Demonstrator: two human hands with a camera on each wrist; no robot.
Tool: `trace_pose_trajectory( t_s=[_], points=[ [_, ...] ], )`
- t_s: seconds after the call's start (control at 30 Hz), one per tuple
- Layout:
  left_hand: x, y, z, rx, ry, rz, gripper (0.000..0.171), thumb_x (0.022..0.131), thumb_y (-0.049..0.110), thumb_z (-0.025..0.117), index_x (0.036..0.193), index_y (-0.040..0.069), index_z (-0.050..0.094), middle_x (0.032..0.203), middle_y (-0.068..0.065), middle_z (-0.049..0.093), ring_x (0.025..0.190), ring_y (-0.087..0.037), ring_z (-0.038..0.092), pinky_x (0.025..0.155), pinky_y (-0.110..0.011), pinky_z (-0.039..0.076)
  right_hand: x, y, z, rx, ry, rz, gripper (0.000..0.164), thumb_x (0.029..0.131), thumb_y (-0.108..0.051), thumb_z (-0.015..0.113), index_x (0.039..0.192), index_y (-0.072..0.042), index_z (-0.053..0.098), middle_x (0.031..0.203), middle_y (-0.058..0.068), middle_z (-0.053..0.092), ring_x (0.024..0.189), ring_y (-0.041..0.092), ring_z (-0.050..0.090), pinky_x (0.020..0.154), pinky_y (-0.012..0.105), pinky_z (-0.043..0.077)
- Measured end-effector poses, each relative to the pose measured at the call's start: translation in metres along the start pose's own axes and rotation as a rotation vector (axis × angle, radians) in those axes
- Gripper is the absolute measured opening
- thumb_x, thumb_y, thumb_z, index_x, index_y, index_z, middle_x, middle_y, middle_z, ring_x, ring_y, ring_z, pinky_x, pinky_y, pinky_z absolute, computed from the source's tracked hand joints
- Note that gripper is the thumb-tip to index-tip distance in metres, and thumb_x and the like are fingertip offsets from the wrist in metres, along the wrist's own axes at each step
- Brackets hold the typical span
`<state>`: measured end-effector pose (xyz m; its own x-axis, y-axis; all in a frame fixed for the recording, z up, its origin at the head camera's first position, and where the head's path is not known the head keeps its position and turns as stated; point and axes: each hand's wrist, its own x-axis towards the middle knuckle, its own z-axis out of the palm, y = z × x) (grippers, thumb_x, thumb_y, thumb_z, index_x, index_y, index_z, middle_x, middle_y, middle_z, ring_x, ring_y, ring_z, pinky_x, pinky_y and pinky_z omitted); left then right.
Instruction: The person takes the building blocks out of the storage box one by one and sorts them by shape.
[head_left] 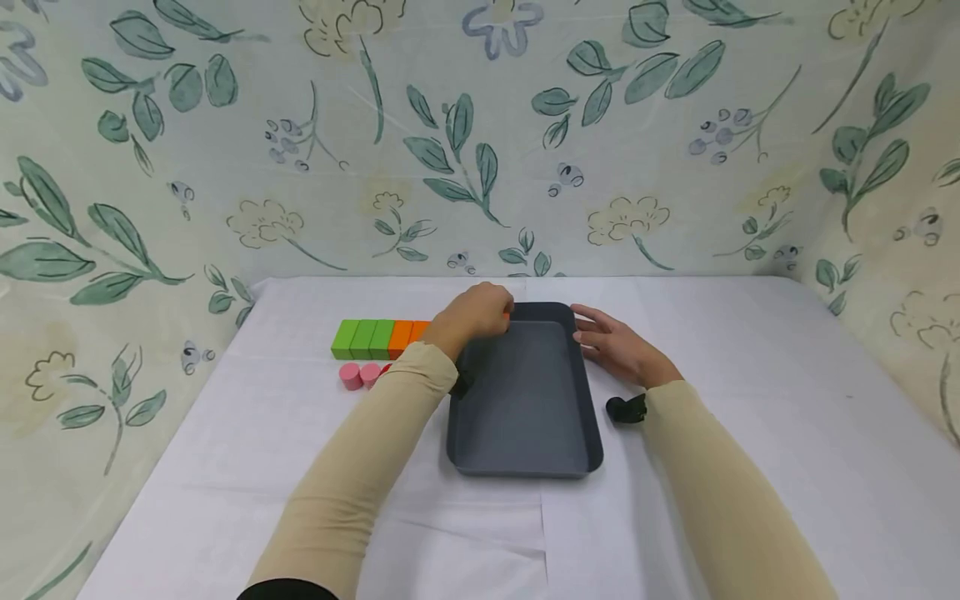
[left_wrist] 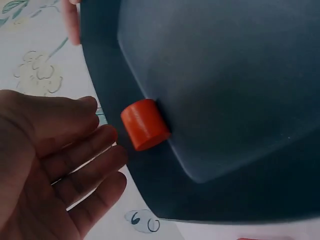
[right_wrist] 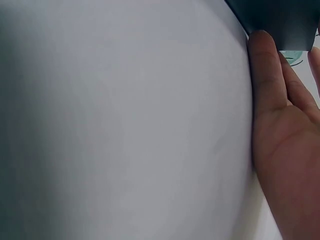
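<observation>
A dark grey rectangular tray (head_left: 525, 400) lies on the white-covered table between both hands. My left hand (head_left: 474, 318) is over its far left part. In the left wrist view, an orange-red cylinder (left_wrist: 145, 124) is at the tray's side wall, just beyond the left fingertips. The fingers of that hand are loosely bent, with nothing gripped between them. At the tray's far right side is my right hand (head_left: 617, 346); its fingers extend along the outer edge, and a fingertip appears to touch the tray wall (right_wrist: 282, 25) in the right wrist view.
Left of the tray stands a row of green blocks (head_left: 363, 339) and orange blocks (head_left: 401, 339), partly hidden by the left arm. Pink cylinders (head_left: 350, 376) lie nearer, with a sliver of red beside them. Patterned floral cloth (head_left: 465, 150) rises behind the table.
</observation>
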<state>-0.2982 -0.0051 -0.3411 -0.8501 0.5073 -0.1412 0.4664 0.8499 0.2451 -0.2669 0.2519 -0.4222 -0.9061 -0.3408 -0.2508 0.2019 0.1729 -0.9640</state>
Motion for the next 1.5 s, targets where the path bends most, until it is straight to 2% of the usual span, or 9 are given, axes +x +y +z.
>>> trace_pose_trajectory(
  t_s=[0.13,0.4,0.67,0.9,1.0,1.1,1.23,1.33,1.5],
  points=[
    [0.002,-0.001,0.002,0.028,-0.037,-0.052,0.018,0.094,0.017,0.059,0.101,0.007,0.072,0.093,-0.003,0.065,0.081,-0.019,0.055,0.074,-0.030,0.048,-0.001,-0.002,0.000,0.000,-0.003,0.000,0.068,0.103,-0.013,0.049,0.160,-0.022,0.015,0.168,0.010,0.013,0.155,0.030,0.019,0.125,0.050,0.021],
    [0.015,-0.011,0.012,0.008,0.012,-0.104,0.007,0.091,0.014,0.065,0.091,0.009,0.070,0.080,-0.002,0.057,0.075,-0.020,0.051,0.066,-0.029,0.040,0.002,-0.006,0.001,-0.006,-0.002,-0.007,0.068,0.103,-0.013,0.050,0.160,-0.022,0.014,0.168,0.010,0.012,0.155,0.031,0.018,0.125,0.050,0.020],
    [0.016,0.004,0.018,0.077,0.037,-0.217,0.013,0.093,0.013,0.061,0.100,0.008,0.071,0.099,-0.006,0.069,0.085,-0.020,0.060,0.079,-0.035,0.055,0.001,-0.008,0.004,0.002,-0.001,-0.015,0.068,0.102,-0.012,0.049,0.160,-0.020,0.014,0.168,0.012,0.011,0.155,0.032,0.018,0.125,0.051,0.020],
    [0.014,0.010,0.020,0.043,0.047,-0.281,0.021,0.093,0.012,0.061,0.111,0.007,0.069,0.106,-0.005,0.070,0.086,-0.020,0.060,0.081,-0.036,0.055,0.000,-0.006,0.004,-0.002,0.016,0.008,0.069,0.102,-0.013,0.049,0.160,-0.022,0.013,0.168,0.012,0.011,0.155,0.033,0.018,0.126,0.051,0.019],
    [0.012,0.008,0.020,0.011,0.014,-0.242,0.015,0.091,0.013,0.064,0.104,0.007,0.070,0.099,-0.005,0.068,0.081,-0.020,0.058,0.073,-0.032,0.053,-0.002,-0.004,0.005,-0.006,0.025,0.024,0.069,0.102,-0.013,0.049,0.160,-0.023,0.014,0.168,0.012,0.012,0.155,0.033,0.018,0.125,0.051,0.019],
    [0.009,0.004,0.017,-0.059,0.002,-0.149,0.014,0.086,0.012,0.070,0.099,0.008,0.067,0.094,-0.004,0.065,0.081,-0.020,0.056,0.070,-0.029,0.049,-0.003,-0.001,0.006,-0.013,0.018,0.034,0.069,0.103,-0.013,0.048,0.160,-0.023,0.013,0.168,0.012,0.010,0.155,0.034,0.018,0.125,0.052,0.018],
    [-0.002,-0.005,0.004,-0.197,0.034,-0.024,0.027,0.083,0.013,0.075,0.107,0.008,0.065,0.104,-0.007,0.066,0.092,-0.022,0.057,0.084,-0.031,0.051,-0.004,0.000,0.006,-0.015,0.015,0.038,0.069,0.103,-0.014,0.049,0.160,-0.023,0.012,0.168,0.012,0.010,0.155,0.034,0.018,0.125,0.052,0.019],
    [-0.013,-0.012,-0.008,-0.278,0.050,0.007,0.035,0.086,0.013,0.073,0.120,0.008,0.064,0.115,-0.010,0.067,0.101,-0.024,0.060,0.095,-0.035,0.053,-0.004,-0.002,0.005,-0.004,0.024,0.029,0.069,0.102,-0.012,0.049,0.160,-0.023,0.013,0.168,0.012,0.011,0.155,0.034,0.019,0.125,0.052,0.019],
    [-0.038,-0.030,-0.022,-0.370,0.109,0.033,0.040,0.089,0.016,0.071,0.128,0.012,0.062,0.121,-0.009,0.066,0.107,-0.024,0.060,0.097,-0.036,0.054,-0.002,-0.004,0.006,0.009,0.008,0.010,0.069,0.102,-0.011,0.049,0.160,-0.021,0.013,0.168,0.013,0.011,0.154,0.035,0.019,0.125,0.052,0.019]
  ],
)
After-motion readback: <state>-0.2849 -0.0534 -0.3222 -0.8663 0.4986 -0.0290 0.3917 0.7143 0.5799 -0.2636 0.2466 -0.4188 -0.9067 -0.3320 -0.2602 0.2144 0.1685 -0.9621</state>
